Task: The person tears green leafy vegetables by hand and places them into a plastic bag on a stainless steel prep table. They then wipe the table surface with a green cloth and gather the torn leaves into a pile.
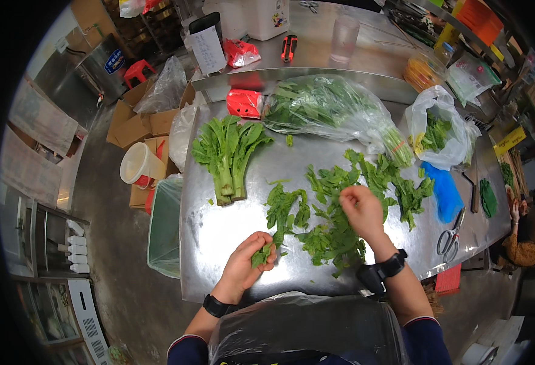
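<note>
My left hand (251, 260) is closed around a small green leaf (261, 256) near the front of the steel table (217, 237). My right hand (363, 212) hovers at or over the loose torn leaves (333, 239), its fingertips pinched together; whether something thin is between them cannot be told. More torn leaves (409, 196) spread behind and to the right of it. Two or so leafy stalks with thick stems (231, 159) lie at the table's left. A clear bag of leafy greens (322, 105) rests along the back, its stem ends sticking out on the right.
Scissors (450, 239), a blue plastic bag (443, 191) and a white bag with greens (438, 127) lie on the right. A red packet (244, 103) sits at the back. Left of the table stands a lined bin (164, 228). A utility knife (289, 48) lies on the raised shelf. Another person (525, 246) is at far right.
</note>
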A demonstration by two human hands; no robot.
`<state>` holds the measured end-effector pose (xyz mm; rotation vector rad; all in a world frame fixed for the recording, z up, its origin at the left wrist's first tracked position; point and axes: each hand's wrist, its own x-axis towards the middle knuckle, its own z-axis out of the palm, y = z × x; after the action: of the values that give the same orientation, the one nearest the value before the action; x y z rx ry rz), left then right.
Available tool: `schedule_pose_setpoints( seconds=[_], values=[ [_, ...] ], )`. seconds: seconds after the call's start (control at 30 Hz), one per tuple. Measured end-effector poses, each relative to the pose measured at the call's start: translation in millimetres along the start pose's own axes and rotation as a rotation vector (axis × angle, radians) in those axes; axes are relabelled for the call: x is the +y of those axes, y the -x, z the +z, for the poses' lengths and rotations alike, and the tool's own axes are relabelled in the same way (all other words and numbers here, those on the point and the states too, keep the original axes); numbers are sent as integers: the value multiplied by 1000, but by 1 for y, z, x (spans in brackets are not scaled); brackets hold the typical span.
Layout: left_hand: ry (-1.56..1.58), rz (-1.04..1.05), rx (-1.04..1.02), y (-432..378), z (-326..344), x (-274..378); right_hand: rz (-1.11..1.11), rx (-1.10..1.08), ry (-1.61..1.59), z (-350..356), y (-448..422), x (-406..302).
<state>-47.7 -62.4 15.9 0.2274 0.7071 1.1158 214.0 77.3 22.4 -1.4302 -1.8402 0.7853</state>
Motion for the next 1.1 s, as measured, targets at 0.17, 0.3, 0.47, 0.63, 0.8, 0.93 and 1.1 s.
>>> schedule_pose_setpoints(
  seconds=[0.17,0.3,0.47,0.63,0.8,0.93,1.1],
  values=[
    [-134,9,-49,-14,17,1,338,-135,-694,-34,8,-14],
    [-178,-56,-55,-28,33,-3,344,-530,-705,-10,36,-35],
    [-146,-96,-61,-35,39,-11,205,-650,-779,13,45,-40],
    [-182,-23,89,-22,22,-3,67,-348,-297,-21,11,-15],
    [-90,-17,76,-17,19,-5,23,56,197,-26,-39,29],
    [-180,-46,25,-20,22,-8,-46,189,391,-4,-51,44],
    [-106,-44,107,-16,19,-3,15,186,-105,-28,-36,38]
  ],
)
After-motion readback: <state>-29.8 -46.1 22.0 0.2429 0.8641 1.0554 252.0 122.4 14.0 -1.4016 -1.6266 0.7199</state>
